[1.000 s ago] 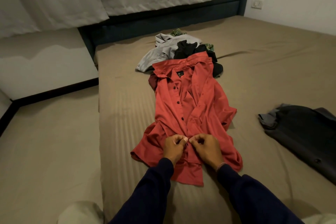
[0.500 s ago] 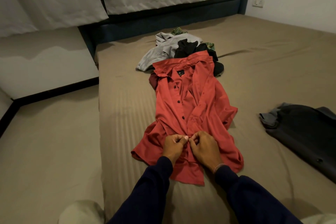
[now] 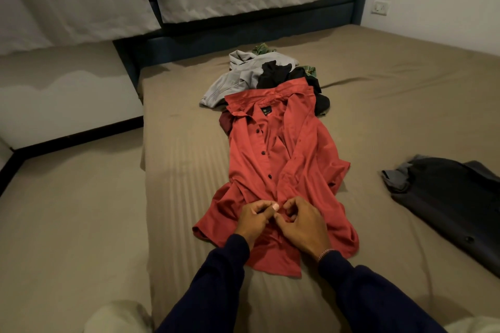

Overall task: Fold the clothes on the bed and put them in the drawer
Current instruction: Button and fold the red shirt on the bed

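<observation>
A red button-up shirt [image 3: 284,159] lies lengthwise on the bed [image 3: 405,105], collar away from me, front open at the top with dark buttons showing. My left hand [image 3: 253,220] and my right hand [image 3: 301,227] meet at the lower placket, each pinching the red fabric with thumb and fingers. Beyond the collar sits a heap of clothes: a grey garment [image 3: 238,76], a black one [image 3: 278,74] and a green patterned piece [image 3: 261,48]. No drawer is in view.
A dark grey garment [image 3: 454,203] lies on the bed at the right. The dark blue headboard [image 3: 243,32] and pale curtains [image 3: 81,0] stand behind. The bed's left edge drops to a beige floor [image 3: 67,211]. A wall socket [image 3: 381,7] is at the upper right.
Both hands stay at the same spot on the lower placket; the fingers have shifted slightly against the fabric. The shirt and the other clothes lie as before.
</observation>
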### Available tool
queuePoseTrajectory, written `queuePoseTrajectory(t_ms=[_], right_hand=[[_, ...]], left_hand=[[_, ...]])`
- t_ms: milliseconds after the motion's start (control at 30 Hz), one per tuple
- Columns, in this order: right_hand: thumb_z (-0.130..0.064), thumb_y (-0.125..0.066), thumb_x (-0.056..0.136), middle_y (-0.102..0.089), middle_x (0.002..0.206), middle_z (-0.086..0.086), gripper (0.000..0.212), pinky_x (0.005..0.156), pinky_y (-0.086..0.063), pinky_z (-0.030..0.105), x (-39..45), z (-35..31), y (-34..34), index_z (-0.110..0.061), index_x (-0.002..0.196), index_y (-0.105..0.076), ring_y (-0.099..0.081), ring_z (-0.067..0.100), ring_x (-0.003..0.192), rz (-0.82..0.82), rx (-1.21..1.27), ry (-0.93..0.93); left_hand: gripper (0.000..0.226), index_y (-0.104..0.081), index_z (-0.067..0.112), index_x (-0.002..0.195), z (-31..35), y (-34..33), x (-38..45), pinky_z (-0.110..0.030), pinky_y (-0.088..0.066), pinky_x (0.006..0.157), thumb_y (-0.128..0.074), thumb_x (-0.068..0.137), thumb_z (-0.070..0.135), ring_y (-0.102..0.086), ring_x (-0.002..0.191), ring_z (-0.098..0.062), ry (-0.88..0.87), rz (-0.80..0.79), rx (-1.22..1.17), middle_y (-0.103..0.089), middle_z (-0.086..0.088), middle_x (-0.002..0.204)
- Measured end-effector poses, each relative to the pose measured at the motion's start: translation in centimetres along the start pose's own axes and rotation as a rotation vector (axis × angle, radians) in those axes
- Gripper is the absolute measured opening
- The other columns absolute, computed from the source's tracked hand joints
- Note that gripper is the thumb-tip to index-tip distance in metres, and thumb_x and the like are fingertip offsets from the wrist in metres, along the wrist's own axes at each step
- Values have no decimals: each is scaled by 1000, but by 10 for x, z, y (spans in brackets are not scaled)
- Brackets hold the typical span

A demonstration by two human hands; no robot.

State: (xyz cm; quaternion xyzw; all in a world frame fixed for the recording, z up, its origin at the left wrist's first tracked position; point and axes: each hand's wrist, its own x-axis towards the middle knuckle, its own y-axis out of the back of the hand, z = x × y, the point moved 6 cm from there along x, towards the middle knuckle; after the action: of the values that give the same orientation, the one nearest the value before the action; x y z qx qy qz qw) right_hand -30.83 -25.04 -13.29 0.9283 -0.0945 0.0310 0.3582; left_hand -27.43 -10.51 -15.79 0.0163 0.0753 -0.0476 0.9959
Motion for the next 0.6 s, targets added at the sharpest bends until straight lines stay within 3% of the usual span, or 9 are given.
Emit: queuePoseTrajectory(t_ms=[67, 167, 267, 333, 467, 600], right_hand=[[-50, -73, 71, -59, 79, -14, 33, 61, -50, 34, -4, -3, 1, -26, 88, -55, -57, 7, 69, -14, -84, 29], [-33, -73, 84, -63, 69, -12, 17, 59, -45, 32, -6, 0, 7, -23, 80, -60, -58, 7, 62, -65, -48, 76], [-25, -73, 90, -69, 67, -9, 16, 60, -51, 27, -3, 6, 24, -21, 76, -67, -63, 5, 62, -140, 23, 54], [-21, -72, 91, -69, 67, -4, 16, 59, -52, 27, -4, 10, 34, -17, 77, -67, -63, 8, 61, -174, 0, 22], [-19, -70, 90, -70, 71, 5, 14, 62, -57, 40, -5, 12, 38, -12, 79, -66, -65, 20, 62, -239, -86, 8], [-17, -72, 90, -72, 71, -4, 11, 51, -51, 20, -11, 8, 37, -20, 79, -70, -63, 5, 55, -311, -96, -6]], left_hand=[[9, -76, 3, 96, 5, 1, -3, -15, -46, 64, -70, 90, 6, -59, 66, 1, -1, -46, -2, -71, 6, 76], [15, -76, -1, 103, 13, 3, -5, -12, -46, 64, -67, 92, 3, -62, 71, 6, -36, -19, 43, -74, 8, 84], [14, -76, 6, 85, 16, 3, -12, -16, -49, 66, -69, 87, -6, -64, 67, 2, -86, 27, 105, -73, 8, 74], [24, -73, 15, 72, 14, -2, -19, -19, -49, 60, -73, 82, -7, -61, 59, -2, -122, -22, 219, -70, 5, 64], [12, -71, 15, 71, 14, -9, -30, -21, -47, 57, -78, 73, 5, -55, 54, -2, -206, -62, 628, -67, 2, 64], [21, -63, 20, 72, 26, -12, -37, -31, -49, 60, -74, 67, 4, -51, 59, -6, -266, -39, 837, -57, 10, 64]])
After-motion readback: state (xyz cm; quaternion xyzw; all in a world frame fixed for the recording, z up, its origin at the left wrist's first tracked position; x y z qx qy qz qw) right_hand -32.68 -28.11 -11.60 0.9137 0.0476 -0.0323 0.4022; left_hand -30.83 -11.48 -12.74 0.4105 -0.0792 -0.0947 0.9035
